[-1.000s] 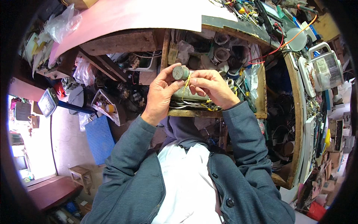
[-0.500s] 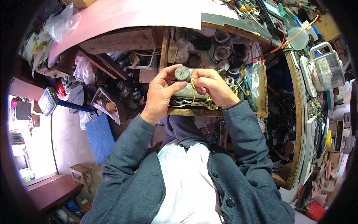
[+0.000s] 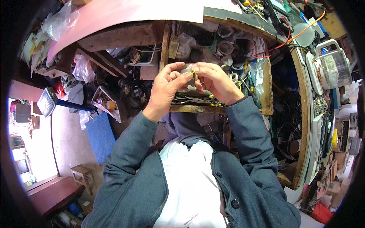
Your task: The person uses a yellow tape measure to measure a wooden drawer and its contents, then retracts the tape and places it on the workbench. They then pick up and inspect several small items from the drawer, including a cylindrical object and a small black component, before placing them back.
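Over the open drawer, my left hand (image 3: 164, 88) is closed around a small round grey part (image 3: 186, 71), which looks like a short cylinder. The fingers cover much of it. A yellow wire (image 3: 195, 74) shows at the side of the part facing my right hand (image 3: 217, 81). The fingers of that hand are pinched together at the wire, with their tips close to the left fingertips. Exactly how the wire joins the part is hidden.
The wooden drawer (image 3: 213, 109) below my hands is crowded with tools, tape rolls and plastic bags. A pink-topped table (image 3: 152, 15) lies beyond it. At right are red test leads (image 3: 283, 47) and a clear plastic container (image 3: 334, 70); a blue-topped platform scale (image 3: 99, 136) stands left.
The grey part has turned from showing its round face to mostly edge-on between the fingers. My right fingers have moved in over it, and the hanging wire end no longer shows.
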A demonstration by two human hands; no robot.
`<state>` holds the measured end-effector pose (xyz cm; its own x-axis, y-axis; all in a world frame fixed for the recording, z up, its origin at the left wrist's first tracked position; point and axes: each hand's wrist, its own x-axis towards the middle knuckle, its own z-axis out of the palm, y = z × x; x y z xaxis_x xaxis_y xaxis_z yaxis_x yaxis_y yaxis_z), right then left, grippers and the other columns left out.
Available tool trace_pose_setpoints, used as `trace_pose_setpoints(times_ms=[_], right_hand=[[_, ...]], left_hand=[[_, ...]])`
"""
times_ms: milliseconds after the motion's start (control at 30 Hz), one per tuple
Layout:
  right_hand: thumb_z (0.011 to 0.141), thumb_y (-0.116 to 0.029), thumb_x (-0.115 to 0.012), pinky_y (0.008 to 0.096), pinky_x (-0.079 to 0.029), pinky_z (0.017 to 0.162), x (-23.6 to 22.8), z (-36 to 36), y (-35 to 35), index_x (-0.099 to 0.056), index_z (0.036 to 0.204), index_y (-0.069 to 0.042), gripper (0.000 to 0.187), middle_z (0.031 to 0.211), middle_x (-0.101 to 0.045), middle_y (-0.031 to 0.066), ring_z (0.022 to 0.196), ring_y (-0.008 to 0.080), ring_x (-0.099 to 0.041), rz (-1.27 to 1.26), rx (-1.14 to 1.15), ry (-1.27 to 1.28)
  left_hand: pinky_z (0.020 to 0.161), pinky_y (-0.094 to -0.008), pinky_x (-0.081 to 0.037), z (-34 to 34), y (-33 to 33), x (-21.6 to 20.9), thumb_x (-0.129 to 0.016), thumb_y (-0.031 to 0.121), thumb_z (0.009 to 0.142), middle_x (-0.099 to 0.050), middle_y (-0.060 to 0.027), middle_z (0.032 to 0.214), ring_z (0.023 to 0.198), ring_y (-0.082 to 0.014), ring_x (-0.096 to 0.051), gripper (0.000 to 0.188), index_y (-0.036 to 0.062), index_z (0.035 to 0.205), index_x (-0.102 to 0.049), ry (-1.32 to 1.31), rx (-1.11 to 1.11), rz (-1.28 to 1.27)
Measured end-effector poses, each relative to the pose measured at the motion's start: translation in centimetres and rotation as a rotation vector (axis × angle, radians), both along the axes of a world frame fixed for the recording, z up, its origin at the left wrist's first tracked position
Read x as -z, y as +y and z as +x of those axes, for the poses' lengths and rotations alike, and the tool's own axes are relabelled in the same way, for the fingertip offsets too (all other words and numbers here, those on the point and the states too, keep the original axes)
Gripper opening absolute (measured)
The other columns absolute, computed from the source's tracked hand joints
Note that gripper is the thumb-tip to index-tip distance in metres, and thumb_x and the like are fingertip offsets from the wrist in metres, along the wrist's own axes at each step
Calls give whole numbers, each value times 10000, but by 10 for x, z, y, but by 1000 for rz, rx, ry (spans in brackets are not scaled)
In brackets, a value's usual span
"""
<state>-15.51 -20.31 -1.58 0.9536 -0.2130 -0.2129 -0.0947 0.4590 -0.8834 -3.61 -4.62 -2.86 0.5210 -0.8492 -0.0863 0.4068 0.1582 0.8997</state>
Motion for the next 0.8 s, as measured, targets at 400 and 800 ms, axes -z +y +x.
trace_pose_setpoints(times_ms=[400, 800], right_hand=[[1019, -387, -495, 325, -516, 656, 4, -6, -8, -577, 1301, -11, 478, 986, -668, 82, 805, 172, -624, 304, -131, -60], [943, -331, -541, 293, -494, 654, -13, -4, -5, -612, 1248, -14, 445, 985, -663, 50, 801, 126, -607, 308, -56, -74]], left_hand=[[623, -222, -437, 8, 3, 6, -511, 474, 1056, -613, -46, 767, 669, -93, -557, 575, -32, 1328, -507, 36, 13, -82], [631, -209, -443, 4, 4, 2, -595, 330, 1041, -609, -30, 791, 698, -78, -568, 442, -19, 1303, -527, -3, 108, -106]])
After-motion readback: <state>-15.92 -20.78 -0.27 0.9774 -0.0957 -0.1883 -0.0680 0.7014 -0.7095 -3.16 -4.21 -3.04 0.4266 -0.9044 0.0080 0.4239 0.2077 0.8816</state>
